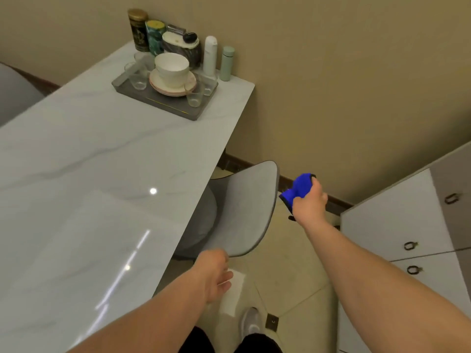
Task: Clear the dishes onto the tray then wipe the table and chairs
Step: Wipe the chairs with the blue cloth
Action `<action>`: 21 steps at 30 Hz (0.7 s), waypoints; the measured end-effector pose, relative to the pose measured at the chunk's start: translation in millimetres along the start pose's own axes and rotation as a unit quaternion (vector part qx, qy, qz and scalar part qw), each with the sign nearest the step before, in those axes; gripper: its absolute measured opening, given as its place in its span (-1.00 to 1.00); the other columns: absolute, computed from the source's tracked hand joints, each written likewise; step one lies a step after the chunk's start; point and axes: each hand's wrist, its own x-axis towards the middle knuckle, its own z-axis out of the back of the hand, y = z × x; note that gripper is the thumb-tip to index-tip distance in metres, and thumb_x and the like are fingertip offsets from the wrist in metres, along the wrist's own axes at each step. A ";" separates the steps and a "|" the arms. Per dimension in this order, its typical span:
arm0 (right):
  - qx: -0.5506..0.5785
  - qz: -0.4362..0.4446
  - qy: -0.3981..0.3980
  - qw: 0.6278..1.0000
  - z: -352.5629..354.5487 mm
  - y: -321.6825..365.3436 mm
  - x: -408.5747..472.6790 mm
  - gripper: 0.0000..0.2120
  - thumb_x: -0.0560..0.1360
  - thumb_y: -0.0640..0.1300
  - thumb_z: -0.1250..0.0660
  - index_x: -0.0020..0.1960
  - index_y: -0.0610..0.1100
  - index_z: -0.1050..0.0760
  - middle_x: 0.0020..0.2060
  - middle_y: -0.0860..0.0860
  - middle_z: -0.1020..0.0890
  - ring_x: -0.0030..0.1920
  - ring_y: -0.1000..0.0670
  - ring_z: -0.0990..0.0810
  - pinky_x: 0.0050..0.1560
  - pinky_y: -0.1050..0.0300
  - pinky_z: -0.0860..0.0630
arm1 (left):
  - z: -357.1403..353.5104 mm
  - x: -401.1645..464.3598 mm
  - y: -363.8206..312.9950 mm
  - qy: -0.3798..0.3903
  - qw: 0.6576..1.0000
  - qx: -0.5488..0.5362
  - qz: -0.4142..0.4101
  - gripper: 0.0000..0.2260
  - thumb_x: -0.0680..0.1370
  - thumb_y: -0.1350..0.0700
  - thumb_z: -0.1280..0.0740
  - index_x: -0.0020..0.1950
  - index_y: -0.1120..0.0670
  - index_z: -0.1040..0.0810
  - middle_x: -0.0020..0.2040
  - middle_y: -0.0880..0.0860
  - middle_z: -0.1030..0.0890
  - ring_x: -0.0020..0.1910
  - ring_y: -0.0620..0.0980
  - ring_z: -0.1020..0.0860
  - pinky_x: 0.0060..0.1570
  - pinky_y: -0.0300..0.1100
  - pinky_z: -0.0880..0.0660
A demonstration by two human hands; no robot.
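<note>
My right hand grips the blue cloth, fingers curled round it, just beside the chair back. My left hand hangs at the chair's near edge, fingers loose, holding nothing. The tray with bowl, plates and glasses sits at the desk's far end.

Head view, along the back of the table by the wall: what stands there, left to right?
Dark gold-lidded tin → green canister → marbled container → white bottle → pale green flask.
</note>
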 end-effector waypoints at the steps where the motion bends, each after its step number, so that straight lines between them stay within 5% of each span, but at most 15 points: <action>1: -0.052 0.004 0.052 0.997 -3.9 -2.3 -4.2 -0.32 0.57 -0.33 -0.21 0.62 -0.02 -0.09 0.45 -0.16 -0.26 0.18 -0.18 -0.46 -0.06 0.05 -0.51 | 1.2 -5.1 0.2 -0.010 1.000 0.004 -0.018 -0.81 0.62 0.19 -0.19 0.17 0.18 -0.53 0.11 0.12 -0.59 -0.05 0.09 -0.60 0.09 0.03 -0.56; 5: -0.265 0.029 0.369 0.890 -5.1 -19.6 -42.9 -0.44 0.51 -0.22 -0.29 0.45 -0.04 -0.18 0.04 -0.14 -0.53 -0.13 -0.06 -0.52 -0.22 0.11 -0.43 | 0.1 -33.9 0.7 -0.020 0.998 0.032 -0.056 -0.85 0.62 0.22 -0.18 -0.04 0.17 -0.53 -0.07 0.11 -0.62 -0.19 0.04 -0.55 -0.10 -0.08 -0.54; 8: -0.308 0.048 0.477 0.822 33.0 -16.1 -50.5 -0.55 0.41 -0.29 -0.27 0.29 -0.05 -0.47 -0.05 -0.10 -0.58 -0.13 -0.07 -0.56 -0.24 0.12 -0.47 | -7.6 -56.4 4.3 -0.037 0.992 0.060 -0.100 -0.86 0.62 0.21 -0.21 -0.03 0.17 -0.56 -0.11 0.10 -0.64 -0.25 0.00 -0.54 -0.23 -0.16 -0.52; 10: -0.253 0.073 0.412 0.872 44.8 -12.4 -39.0 -0.59 0.41 -0.29 -0.26 0.23 -0.06 -0.48 -0.06 -0.08 -0.57 -0.13 -0.05 -0.53 -0.23 0.12 -0.44 | -12.1 -66.2 8.8 -0.053 0.987 0.078 -0.131 -0.87 0.62 0.20 -0.23 0.01 0.18 -0.56 -0.08 0.11 -0.65 -0.22 0.01 -0.55 -0.23 -0.14 -0.51; 12: -0.092 0.085 0.229 0.965 45.0 -11.5 -9.9 -0.60 0.43 -0.25 -0.26 0.25 -0.04 -0.41 0.03 -0.07 -0.54 -0.01 -0.10 -0.54 -0.12 0.07 -0.49 | -16.7 -74.5 21.1 -0.065 0.982 0.097 -0.151 -0.88 0.61 0.22 -0.22 -0.03 0.16 -0.55 -0.15 0.09 -0.61 -0.26 0.00 -0.50 -0.27 -0.13 -0.42; 14: 0.084 0.060 0.106 0.989 36.9 -10.5 24.7 -0.55 0.39 -0.19 -0.32 0.26 -0.03 -0.39 0.09 -0.08 -0.48 0.04 -0.13 -0.50 -0.09 0.07 -0.52 | -24.4 -80.3 41.0 -0.083 0.975 0.130 -0.163 -0.87 0.60 0.22 -0.23 -0.07 0.15 -0.57 -0.22 0.09 -0.59 -0.27 0.01 -0.50 -0.23 -0.11 -0.43; 16: 0.124 0.047 0.109 0.985 23.1 -10.0 47.3 -0.44 0.24 -0.10 -0.42 0.23 0.04 -0.42 0.13 -0.10 -0.43 0.07 -0.16 -0.47 -0.03 0.01 -0.54 | -24.0 -83.6 56.0 -0.097 0.967 0.162 -0.170 -0.86 0.60 0.18 -0.26 -0.05 0.15 -0.61 -0.14 0.13 -0.66 -0.22 0.02 -0.55 -0.18 -0.10 -0.47; 19: 0.009 0.086 0.219 0.972 -8.3 -36.5 29.8 -0.25 0.50 -0.23 -0.33 0.60 0.01 -0.12 0.46 -0.18 -0.27 0.37 -0.28 -0.40 0.31 -0.14 -0.49 | -21.6 -83.5 82.0 -0.125 0.951 0.209 -0.192 -0.85 0.62 0.13 -0.26 0.06 0.08 -0.63 0.06 0.13 -0.69 -0.11 0.01 -0.62 -0.11 -0.11 -0.54; 21: -0.015 0.139 0.245 0.959 -22.9 -58.2 -0.4 -0.26 0.56 -0.29 -0.22 0.63 0.06 -0.03 0.51 -0.14 -0.20 0.41 -0.27 -0.37 0.33 -0.16 -0.48 | -16.2 -90.4 97.6 -0.131 0.950 0.214 -0.184 -0.86 0.62 0.11 -0.27 0.08 0.06 -0.62 0.07 0.11 -0.68 -0.03 0.05 -0.66 -0.03 -0.07 -0.58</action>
